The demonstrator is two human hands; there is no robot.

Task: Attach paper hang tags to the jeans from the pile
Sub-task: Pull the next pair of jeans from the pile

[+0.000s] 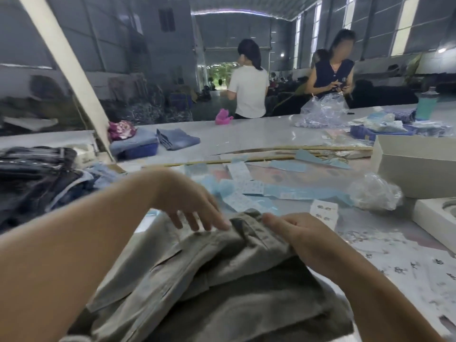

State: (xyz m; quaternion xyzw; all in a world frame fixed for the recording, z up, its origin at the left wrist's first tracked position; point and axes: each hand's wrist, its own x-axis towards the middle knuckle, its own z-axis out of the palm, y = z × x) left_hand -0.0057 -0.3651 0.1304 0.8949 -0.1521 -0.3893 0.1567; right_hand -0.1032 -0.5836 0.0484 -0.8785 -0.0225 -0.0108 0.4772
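Note:
Grey-olive jeans [212, 275] lie bunched on the table right in front of me. My left hand [195, 206] reaches over their top edge, its straight fingers touching the waistband. My right hand [293, 230] pinches the waistband fold from the right with thumb and fingers. Blue and white paper hang tags [249, 188] are scattered on the table just beyond the jeans. A white tag with dark print [323, 214] lies right of my right hand. A pile of dark jeans [37, 178] sits at the left.
White boxes [417, 164] stand at the right, with crumpled clear plastic [375, 193] beside them. Long thin sticks [271, 151] lie across the table. Folded blue jeans [177, 139] and a blue basket [138, 150] sit further back. Two people [249, 80] work beyond the table.

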